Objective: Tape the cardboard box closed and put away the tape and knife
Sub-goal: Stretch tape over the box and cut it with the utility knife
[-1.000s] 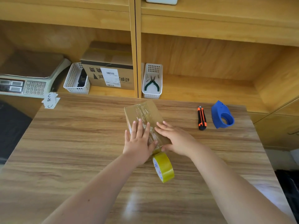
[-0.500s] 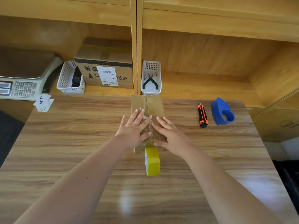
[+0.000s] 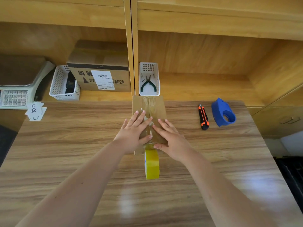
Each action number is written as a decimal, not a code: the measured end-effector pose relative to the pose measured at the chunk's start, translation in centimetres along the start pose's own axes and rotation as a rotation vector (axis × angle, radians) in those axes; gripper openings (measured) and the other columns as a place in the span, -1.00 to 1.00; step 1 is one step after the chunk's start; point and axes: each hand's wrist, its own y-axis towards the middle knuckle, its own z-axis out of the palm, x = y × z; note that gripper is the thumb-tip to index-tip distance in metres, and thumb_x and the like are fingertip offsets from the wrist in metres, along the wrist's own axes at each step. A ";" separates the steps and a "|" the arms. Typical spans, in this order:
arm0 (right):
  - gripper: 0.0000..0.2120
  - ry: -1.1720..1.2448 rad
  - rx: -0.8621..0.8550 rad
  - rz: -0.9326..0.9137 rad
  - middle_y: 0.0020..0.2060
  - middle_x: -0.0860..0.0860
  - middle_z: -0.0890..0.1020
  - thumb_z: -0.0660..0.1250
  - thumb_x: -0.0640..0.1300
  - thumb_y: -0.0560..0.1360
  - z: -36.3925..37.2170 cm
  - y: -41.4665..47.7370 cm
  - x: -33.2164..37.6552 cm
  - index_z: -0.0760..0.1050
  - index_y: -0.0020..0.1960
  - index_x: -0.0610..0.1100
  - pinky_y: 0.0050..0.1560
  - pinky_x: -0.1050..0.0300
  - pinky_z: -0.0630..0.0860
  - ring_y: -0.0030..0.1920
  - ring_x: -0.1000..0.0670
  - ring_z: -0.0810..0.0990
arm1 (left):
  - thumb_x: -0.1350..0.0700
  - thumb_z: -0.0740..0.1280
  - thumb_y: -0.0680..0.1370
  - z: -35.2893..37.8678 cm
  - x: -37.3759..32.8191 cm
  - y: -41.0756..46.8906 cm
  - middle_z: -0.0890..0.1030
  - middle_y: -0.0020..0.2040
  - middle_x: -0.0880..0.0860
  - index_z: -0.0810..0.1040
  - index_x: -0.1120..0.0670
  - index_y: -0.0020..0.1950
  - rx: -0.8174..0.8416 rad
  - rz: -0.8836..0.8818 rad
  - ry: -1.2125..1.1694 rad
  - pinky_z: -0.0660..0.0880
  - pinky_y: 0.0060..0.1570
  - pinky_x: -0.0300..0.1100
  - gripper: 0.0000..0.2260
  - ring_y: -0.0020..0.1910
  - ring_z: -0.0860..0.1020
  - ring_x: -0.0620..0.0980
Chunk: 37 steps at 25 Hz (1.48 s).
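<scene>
A small cardboard box (image 3: 155, 106) lies on the wooden table (image 3: 73, 145), with clear tape along its top seam. My left hand (image 3: 133, 133) lies flat on the box's left half, fingers spread. My right hand (image 3: 170, 139) presses flat on the right half, thumb at the near edge. A yellow tape roll (image 3: 151, 162) stands on edge right in front of the box, its strip still joined to the box top. An orange and black utility knife (image 3: 203, 119) lies to the right, apart from both hands.
A blue tape dispenser (image 3: 223, 113) sits right of the knife. On the shelf behind stand a white basket with pliers (image 3: 149, 79), another white basket (image 3: 64, 83), a larger cardboard box (image 3: 100, 71) and a scale (image 3: 18, 89). Paper notes (image 3: 35, 110) lie at the table's left corner.
The box has turned from slanted to straight and lies farther from me. Both hands have slid up along its top, and the tape roll now stands square behind it.
</scene>
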 end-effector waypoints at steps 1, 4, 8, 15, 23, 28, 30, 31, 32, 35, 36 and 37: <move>-0.31 0.019 -0.026 -0.014 0.57 0.20 -0.05 0.32 0.19 0.49 0.0 0.0 0.0 0.10 0.53 0.17 0.46 -0.22 0.12 0.55 0.15 -0.20 | -0.25 0.17 0.58 0.1 -0.1 -0.3 -0.20 0.62 -0.14 -0.09 -0.24 0.59 -0.061 -0.006 -0.080 -0.05 0.54 0.17 -0.34 0.58 -0.28 -0.08; -0.42 0.125 -0.122 -0.046 0.52 0.13 0.22 0.39 0.12 0.46 -0.5 0.1 0.1 0.33 0.44 0.08 0.50 -0.07 0.09 0.55 0.05 0.00 | -0.14 0.38 0.51 1.0 -1.3 -1.6 -0.07 0.63 -0.11 0.10 -0.25 0.57 -0.280 -0.103 -0.421 0.05 0.50 0.06 -0.30 0.59 -0.08 -0.02; -0.54 0.276 -0.209 -0.047 0.43 0.14 0.37 0.36 0.05 0.50 -1.3 -0.2 -1.7 0.41 0.38 0.08 0.44 0.06 0.13 0.49 0.04 0.18 | -0.03 0.44 0.50 2.0 -3.2 -3.4 0.15 0.58 -0.08 0.19 -0.18 0.55 -0.438 -0.316 -0.901 0.26 0.43 -0.04 -0.32 0.52 0.15 -0.11; -0.54 0.300 -0.144 0.282 0.45 0.02 0.35 0.27 0.00 0.57 -1.9 1.0 -10.3 0.30 0.44 0.06 0.43 -0.07 0.26 0.47 -0.04 0.26 | -0.31 0.50 0.28 6.5 -4.3 -7.1 0.62 0.19 0.02 0.48 -0.10 0.23 -0.314 -0.833 -1.444 0.51 0.23 0.13 -0.39 0.12 0.62 0.05; -0.52 0.151 -0.211 0.785 0.24 -0.24 0.51 0.31 -0.06 0.52 -2.5 5.3 -20.6 0.34 0.40 -0.17 0.14 -0.13 0.48 0.23 -0.32 0.48 | -0.27 0.42 0.40 7.8 -5.6 -6.0 0.74 -0.05 0.15 0.69 0.10 0.05 -0.081 -0.894 -1.516 0.56 0.13 0.05 -0.52 -0.04 0.70 0.15; -0.46 0.087 -0.185 0.940 0.21 -0.32 0.47 0.30 0.07 0.53 -1.7 7.6 -23.8 0.36 0.32 -0.31 0.12 -0.16 0.48 0.18 -0.37 0.48 | 0.02 0.44 0.49 8.1 -5.7 -6.1 0.58 -0.21 0.13 0.59 0.21 -0.05 -0.098 -0.856 -1.484 0.52 -0.32 -0.25 -0.76 -0.31 0.56 0.01; -0.41 0.068 -0.207 0.960 0.23 -0.32 0.43 0.31 0.09 0.53 -1.3 8.2 -24.1 0.35 0.33 -0.35 0.13 -0.16 0.46 0.20 -0.37 0.44 | -0.01 0.46 0.46 8.2 -5.7 -6.1 0.54 -0.21 0.13 0.60 0.11 -0.09 -0.099 -0.849 -1.473 0.48 -0.19 -0.16 -0.80 -0.25 0.53 0.03; -0.39 0.066 -0.220 0.970 0.23 -0.32 0.41 0.32 0.09 0.52 -1.2 8.5 -24.2 0.34 0.34 -0.36 0.13 -0.17 0.46 0.21 -0.36 0.43 | -0.04 0.48 0.44 8.4 -5.6 -6.1 0.54 -0.20 0.13 0.60 0.09 -0.11 -0.106 -0.847 -1.474 0.46 -0.14 -0.11 -0.78 -0.23 0.53 0.05; -0.37 0.070 -0.234 0.981 0.24 -0.32 0.41 0.33 0.09 0.52 -1.0 8.8 -24.2 0.32 0.35 -0.37 0.14 -0.19 0.45 0.22 -0.36 0.42 | -0.08 0.50 0.39 8.5 -5.5 -6.1 0.54 -0.21 0.13 0.60 0.08 -0.13 -0.115 -0.847 -1.472 0.45 -0.12 -0.08 -0.74 -0.22 0.52 0.05; -0.37 0.132 -0.264 0.998 0.28 -0.32 0.41 0.39 0.01 0.49 -0.9 9.3 -23.9 0.26 0.37 -0.35 0.17 -0.20 0.46 0.24 -0.37 0.44 | -0.19 0.50 0.24 8.7 -5.4 -6.0 0.54 -0.22 0.12 0.63 0.06 -0.17 -0.133 -0.857 -1.453 0.46 -0.13 -0.06 -0.64 -0.22 0.53 0.06; -0.39 0.163 -0.260 0.991 0.28 -0.32 0.42 0.38 -0.03 0.50 -1.0 9.3 -23.7 0.24 0.37 -0.34 0.15 -0.18 0.47 0.23 -0.36 0.46 | -0.20 0.50 0.22 8.8 -5.5 -6.0 0.55 -0.22 0.12 0.63 0.04 -0.19 -0.137 -0.859 -1.455 0.47 -0.13 -0.05 -0.64 -0.22 0.54 0.07; -0.42 0.205 -0.260 0.986 0.28 -0.32 0.44 0.37 -0.07 0.51 -1.0 9.2 -23.4 0.24 0.37 -0.33 0.13 -0.14 0.47 0.22 -0.35 0.48 | -0.20 0.50 0.21 8.9 -5.4 -6.0 0.56 -0.22 0.12 0.63 0.03 -0.22 -0.140 -0.859 -1.453 0.49 -0.11 -0.04 -0.66 -0.22 0.55 0.07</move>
